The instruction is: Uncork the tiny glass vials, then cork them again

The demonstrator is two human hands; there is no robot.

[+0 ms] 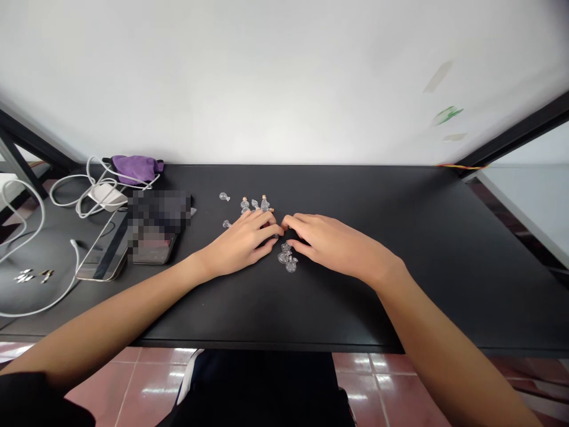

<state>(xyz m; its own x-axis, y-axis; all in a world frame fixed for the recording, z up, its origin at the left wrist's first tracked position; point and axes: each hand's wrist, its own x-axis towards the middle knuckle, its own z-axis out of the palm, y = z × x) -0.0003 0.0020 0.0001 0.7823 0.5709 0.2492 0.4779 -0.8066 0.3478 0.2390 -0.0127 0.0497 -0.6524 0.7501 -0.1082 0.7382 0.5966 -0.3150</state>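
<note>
Several tiny clear glass bottles lie on the black table (222,308). My left hand (244,242) reaches in from the left, its fingers bent and pinched over part of the group; what they hold is mostly hidden. Close by, my right hand (326,242) has thumb and fingertips curled together near the left fingertips, and anything between them is too small to name. Beyond my left hand stands a bottle with a cork (265,203), beside another corked one (244,203). A loose bottle (224,196) lies farther left. Below my right thumb are uncorked bottles (290,265) in a small cluster.
Two phones, one (101,252) with a dark band, lie at the left. Behind them are a white cable with a charger (106,196) and a purple cloth (137,168). Small metallic pieces (24,275) sit at the far left. A white wall (284,83) rises behind the table.
</note>
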